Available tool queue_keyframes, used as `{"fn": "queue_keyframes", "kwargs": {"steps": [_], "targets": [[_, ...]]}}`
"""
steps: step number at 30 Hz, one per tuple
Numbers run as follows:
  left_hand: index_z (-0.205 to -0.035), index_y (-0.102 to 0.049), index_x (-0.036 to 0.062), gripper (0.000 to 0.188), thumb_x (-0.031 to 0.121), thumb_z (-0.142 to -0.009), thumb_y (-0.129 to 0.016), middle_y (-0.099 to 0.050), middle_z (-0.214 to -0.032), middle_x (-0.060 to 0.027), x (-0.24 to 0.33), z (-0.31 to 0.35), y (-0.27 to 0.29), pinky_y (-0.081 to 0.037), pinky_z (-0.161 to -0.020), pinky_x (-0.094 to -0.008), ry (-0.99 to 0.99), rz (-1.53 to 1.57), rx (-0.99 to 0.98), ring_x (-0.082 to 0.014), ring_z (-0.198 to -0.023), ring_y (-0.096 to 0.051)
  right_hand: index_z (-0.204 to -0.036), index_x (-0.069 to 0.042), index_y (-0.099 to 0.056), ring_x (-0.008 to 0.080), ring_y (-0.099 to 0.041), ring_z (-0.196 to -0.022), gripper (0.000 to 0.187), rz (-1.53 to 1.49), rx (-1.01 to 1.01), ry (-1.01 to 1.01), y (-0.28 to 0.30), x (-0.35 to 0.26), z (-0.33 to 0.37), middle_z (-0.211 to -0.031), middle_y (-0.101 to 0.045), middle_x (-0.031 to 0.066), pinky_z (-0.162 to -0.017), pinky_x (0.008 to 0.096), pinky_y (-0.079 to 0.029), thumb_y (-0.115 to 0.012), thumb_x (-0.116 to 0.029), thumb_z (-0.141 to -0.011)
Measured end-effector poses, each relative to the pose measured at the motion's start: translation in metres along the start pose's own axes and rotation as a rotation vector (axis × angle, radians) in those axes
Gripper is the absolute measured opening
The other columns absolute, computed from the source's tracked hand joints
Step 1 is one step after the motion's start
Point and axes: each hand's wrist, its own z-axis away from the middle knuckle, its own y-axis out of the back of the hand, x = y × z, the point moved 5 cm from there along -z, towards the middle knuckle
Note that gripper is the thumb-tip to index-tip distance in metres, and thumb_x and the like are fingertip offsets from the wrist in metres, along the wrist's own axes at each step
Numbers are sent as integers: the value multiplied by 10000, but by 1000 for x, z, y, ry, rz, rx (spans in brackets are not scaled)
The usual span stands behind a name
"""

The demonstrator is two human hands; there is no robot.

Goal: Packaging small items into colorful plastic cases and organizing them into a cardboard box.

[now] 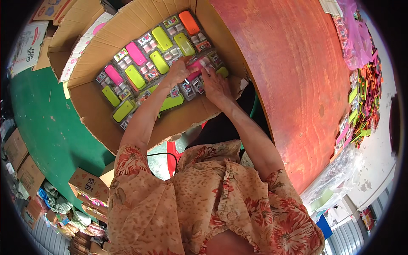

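Note:
A large open cardboard box (165, 138) holds rows of clear plastic packs, each with a bright phone-shaped piece and small pale and printed pieces. Lime green, pink and orange ones show. Near the box's right side, both hands meet at a pack with a pink phone-shaped piece (195, 68). My left hand (177, 73) grips its left end, fingers curled. My right hand (216, 86) is at its right end, with thumb and fingers bent onto it. An orange piece (189, 23) lies farther back, and a lime piece (171, 101) sits below my hands. My fingers partly cover the pink pack.
A reddish wooden tabletop (293, 85) adjoins the box on the right. On its far edge lie a purple plastic bag (356, 40) and a heap of colourful small pieces (369, 97). Left are a green surface (42, 114), more cartons (87, 185) and piled bags.

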Motion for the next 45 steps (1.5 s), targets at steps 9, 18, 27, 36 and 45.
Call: {"fn": "queue_keyframes", "kwargs": {"steps": [9, 18, 27, 36, 45], "targets": [[-1000, -541, 99, 397, 225, -645, -666, -518, -898, -185, -13, 1, 1, -415, -762, -392, -13, -285, -63, -347, -860, -504, -1196, -49, -351, 343, -471, -871, 493, 29, -2, -38, -5, 1, 1, -1106, -392, 149, -677, 444, -411, -446, -35, -712], [-1051, -493, 73, 390, 166, -694, -618, -473, -964, -158, -21, 5, 5, -392, -788, -384, -76, -220, -93, -334, -916, -477, -1239, -118, -305, 348, -456, -917, 556, -61, -13, -97, -14, 10, -8, -1135, -374, 140, -689, 456, -407, -483, -65, -715], [-1086, -464, 57, 422, 159, -701, -600, -474, -998, -170, -16, 11, 9, -388, -820, -386, -56, -315, -153, -350, -941, -478, -1246, -141, -296, 363, -397, -1027, 524, -2, -156, -169, -11, 13, -6, -1199, -348, 163, -769, 497, -361, -452, -101, -747], [-1065, -463, 61, 395, 155, -706, -597, -511, -1055, -183, -15, 16, 14, -357, -865, -382, -46, -219, -165, -329, -1063, -430, -1209, -95, -342, 378, -283, -1148, 422, 180, 17, -52, -13, 3, -20, -1245, -308, 182, -862, 562, -278, -375, -99, -788], [-1066, -472, 37, 403, 130, -697, -603, -528, -1018, -156, -23, 16, 13, -380, -823, -349, -43, -93, -170, -299, -955, -499, -1187, -97, -358, 359, -282, -1156, 372, 73, -67, -130, -18, 11, -23, -1207, -340, 138, -851, 592, -276, -348, -144, -819]]}}
